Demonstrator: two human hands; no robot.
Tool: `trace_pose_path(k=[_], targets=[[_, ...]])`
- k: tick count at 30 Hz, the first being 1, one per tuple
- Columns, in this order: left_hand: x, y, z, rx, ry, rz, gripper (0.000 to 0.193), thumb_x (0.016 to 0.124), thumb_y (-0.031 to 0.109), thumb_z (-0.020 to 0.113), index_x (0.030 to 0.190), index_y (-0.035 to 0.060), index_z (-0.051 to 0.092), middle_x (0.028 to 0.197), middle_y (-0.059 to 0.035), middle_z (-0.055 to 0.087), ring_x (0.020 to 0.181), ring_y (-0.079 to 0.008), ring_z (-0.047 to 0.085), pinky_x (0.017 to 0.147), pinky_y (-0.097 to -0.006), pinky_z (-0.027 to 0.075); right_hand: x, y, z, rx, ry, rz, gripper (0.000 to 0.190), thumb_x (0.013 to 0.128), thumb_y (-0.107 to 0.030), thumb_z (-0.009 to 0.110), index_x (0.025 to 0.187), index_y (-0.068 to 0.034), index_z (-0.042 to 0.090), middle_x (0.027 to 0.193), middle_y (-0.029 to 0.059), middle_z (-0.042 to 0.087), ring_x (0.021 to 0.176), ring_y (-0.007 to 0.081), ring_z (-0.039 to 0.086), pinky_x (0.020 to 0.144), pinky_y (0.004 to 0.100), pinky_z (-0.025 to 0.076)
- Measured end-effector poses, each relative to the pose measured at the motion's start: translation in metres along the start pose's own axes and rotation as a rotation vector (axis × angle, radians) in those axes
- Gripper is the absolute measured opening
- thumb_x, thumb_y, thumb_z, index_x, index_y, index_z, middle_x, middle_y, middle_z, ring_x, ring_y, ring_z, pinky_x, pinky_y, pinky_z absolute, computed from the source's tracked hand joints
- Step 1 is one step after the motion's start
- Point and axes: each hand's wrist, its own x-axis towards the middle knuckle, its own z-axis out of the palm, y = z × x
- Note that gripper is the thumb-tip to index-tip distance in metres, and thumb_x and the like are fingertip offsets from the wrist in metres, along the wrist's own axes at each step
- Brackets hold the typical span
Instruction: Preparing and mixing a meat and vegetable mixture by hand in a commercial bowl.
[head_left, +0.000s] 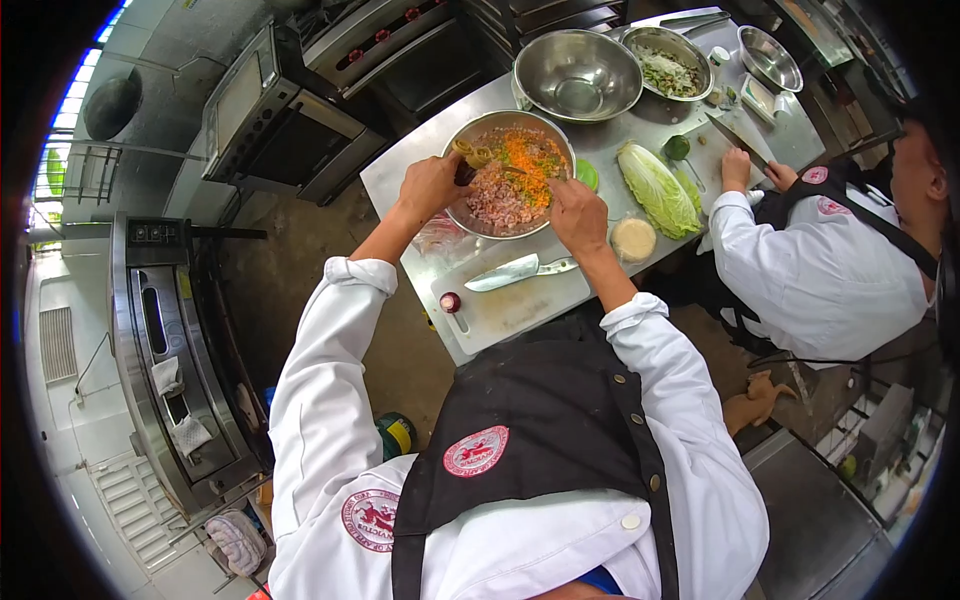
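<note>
A steel bowl (568, 142) holds pink minced meat (499, 206) with grated carrot (529, 161) and green bits. At its left rim, my left hand (433, 184) grips a small dark container, seemingly a jar, with yellowish-green pieces at its mouth. My right hand (579, 216) is closed at the right rim on the handle of a spoon, whose end reaches over the filling toward the jar. Below the bowl, a chef's knife (504, 274) lies on a white cutting board (517, 311), near a cut red onion (450, 302).
Right of the bowl are a green lid (587, 175), napa cabbage (658, 191) and a stack of round wrappers (634, 240). An empty steel bowl (579, 75) and a bowl of chopped vegetables (667, 67) stand behind. At right a co-worker (817, 262) holds a knife (739, 140) over another board.
</note>
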Motion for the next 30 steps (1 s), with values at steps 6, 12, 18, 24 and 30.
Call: trace_pose_path(k=[6, 12, 18, 24, 30], targets=[[-0.004, -0.004, -0.003, -0.110, 0.158, -0.050, 0.055, 0.080, 0.048, 0.086, 0.114, 0.0063, 0.073, 0.092, -0.0184, 0.078, 0.086, -0.0387, 0.075, 0.076, -0.0488, 0.059, 0.000, 0.005, 0.003, -0.052, -0.014, -0.009, 0.028, 0.087, -0.005, 0.067, 0.112, -0.012, 0.077, 0.087, 0.0115, 0.066, 0.086, 0.0350, 0.069, 0.072, 0.0471, 0.058], [-0.010, -0.021, -0.006, -0.456, 0.242, -0.225, 0.052, 0.080, 0.043, 0.090, 0.111, 0.0027, 0.076, 0.095, -0.0172, 0.080, 0.087, -0.0333, 0.078, 0.080, -0.0423, 0.060, 0.002, 0.005, 0.003, -0.054, -0.049, -0.023, 0.029, 0.087, -0.005, 0.067, 0.112, -0.013, 0.079, 0.086, 0.0115, 0.066, 0.085, 0.0341, 0.069, 0.071, 0.0471, 0.057], [-0.018, -0.084, 0.006, -0.676, 0.471, -0.445, 0.040, 0.085, 0.033, 0.091, 0.102, -0.0005, 0.076, 0.098, -0.0109, 0.081, 0.090, -0.0190, 0.077, 0.085, -0.0341, 0.057, 0.002, 0.009, 0.006, -0.094, -0.142, -0.050, 0.030, 0.086, -0.005, 0.066, 0.113, -0.012, 0.078, 0.088, 0.0115, 0.067, 0.086, 0.0340, 0.069, 0.071, 0.0474, 0.057], [-0.039, -0.154, 0.090, -0.580, 0.422, -0.666, 0.045, 0.084, 0.040, 0.089, 0.104, 0.0013, 0.076, 0.099, -0.0144, 0.081, 0.097, -0.0288, 0.078, 0.086, -0.0402, 0.058, 0.002, 0.005, 0.005, -0.114, -0.190, -0.066, 0.030, 0.089, -0.004, 0.064, 0.116, -0.009, 0.075, 0.089, 0.0128, 0.068, 0.086, 0.0364, 0.069, 0.072, 0.0483, 0.056], [-0.045, -0.163, 0.149, -0.594, 0.387, -0.725, 0.049, 0.082, 0.046, 0.087, 0.105, 0.0041, 0.077, 0.102, -0.0188, 0.080, 0.098, -0.0387, 0.076, 0.085, -0.0473, 0.059, 0.006, 0.001, 0.012, -0.089, -0.214, -0.029, 0.020, 0.096, -0.008, 0.064, 0.112, -0.008, 0.077, 0.092, 0.0146, 0.074, 0.083, 0.0387, 0.071, 0.072, 0.0480, 0.056]])
